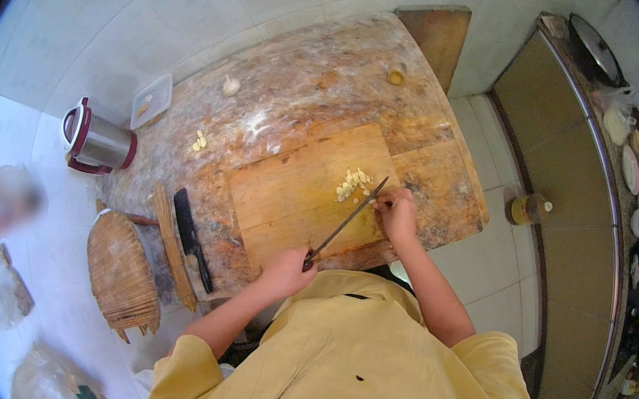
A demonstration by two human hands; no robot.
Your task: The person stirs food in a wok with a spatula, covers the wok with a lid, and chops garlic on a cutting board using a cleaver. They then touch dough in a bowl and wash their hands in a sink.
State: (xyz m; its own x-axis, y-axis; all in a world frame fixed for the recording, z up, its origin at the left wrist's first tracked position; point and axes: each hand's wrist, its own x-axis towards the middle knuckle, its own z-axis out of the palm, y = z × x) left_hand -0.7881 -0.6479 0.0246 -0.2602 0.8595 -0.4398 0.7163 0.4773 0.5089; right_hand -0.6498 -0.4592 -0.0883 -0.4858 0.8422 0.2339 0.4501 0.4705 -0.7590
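My left hand (289, 270) is closed round the handle of a kitchen knife (347, 221), whose narrow dark blade points up and right over a wooden cutting board (284, 195). At the board's right edge, my right hand (398, 211) has its thumb and fingers pinched together close to the blade; a small pale piece shows at the fingertips, too small to name surely. Chopped garlic pieces (353, 183) lie in a loose heap on the board, just left of the blade tip. Several peeled garlic cloves (200, 141) and a garlic bulb (231, 86) lie on the table beyond the board.
Left on the worn table (325, 61) lie a black-bladed knife (189, 225) and a bundle of sticks (173, 247), near a woven fan-like piece (122, 270). A plastic container (152, 101) and a steel appliance (100, 138) stand behind. An oil bottle (527, 209) stands on the floor right.
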